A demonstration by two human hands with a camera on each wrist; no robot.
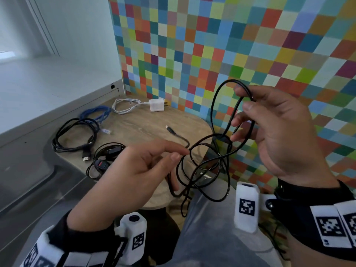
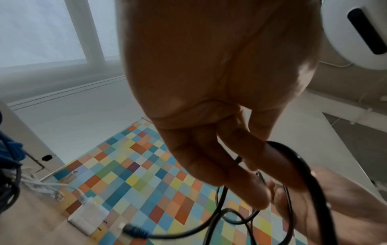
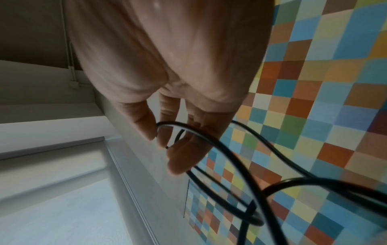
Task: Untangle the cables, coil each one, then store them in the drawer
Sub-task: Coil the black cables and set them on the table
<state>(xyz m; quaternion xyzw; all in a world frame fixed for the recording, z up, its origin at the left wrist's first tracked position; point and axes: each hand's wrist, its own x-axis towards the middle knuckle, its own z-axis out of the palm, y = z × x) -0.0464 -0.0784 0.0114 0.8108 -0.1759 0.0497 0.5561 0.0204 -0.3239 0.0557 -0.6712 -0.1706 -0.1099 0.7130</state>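
Against checkered wall (image 1: 250,45) | wooden table (image 1: 134,122) | both hands' fingers pinch black cable (image 1: 217,116) loops

Head view: high, facing forward and down over both hands onto the round wooden bench (image 1: 146,120); multicoloured checkered wall (image 1: 240,45) at 12 to 3 o'clock.

Left wrist view: very near the palm, looking along the fingers (image 2: 220,165).

Right wrist view: equally near, along its fingers (image 3: 184,149).

All three share the thin black cable (image 1: 221,120) and the wall.
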